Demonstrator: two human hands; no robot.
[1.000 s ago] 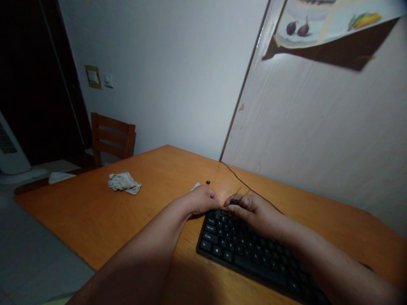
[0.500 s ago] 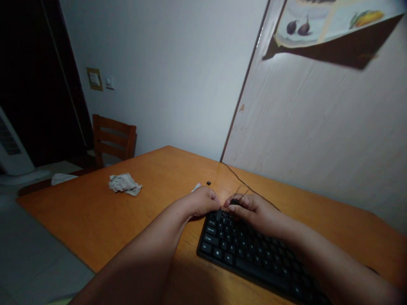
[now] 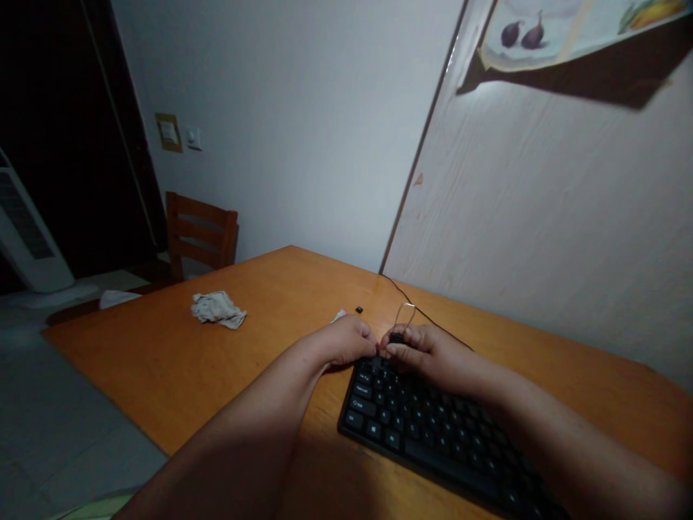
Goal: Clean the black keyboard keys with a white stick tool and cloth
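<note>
My right hand (image 3: 419,350) is closed over the upper left part of a black keyboard (image 3: 449,466). Its thumb and fingers grip a keycap puller (image 3: 398,337) with a small black body, and a thin wire loop stands up from it. My left hand (image 3: 351,341) is at the keyboard's upper left corner, fingers bent and pressed together close to the right fingertips. Whatever it pinches, if anything, is hidden. Just beyond it lies a loose black keycap (image 3: 359,309). Part of a whitish object (image 3: 338,315) shows behind the left hand.
A crumpled grey cloth (image 3: 219,309) lies on the left of the wooden table (image 3: 271,289). A thin black cable (image 3: 398,287) runs along the table near the wall. Past the left edge stand a wooden chair (image 3: 200,231) and a white upright appliance (image 3: 32,231).
The view has shifted slightly, moving the scene a little to the right. The puller's wire loop has turned and shows more clearly. Both hands stay close together at the keyboard's corner.
</note>
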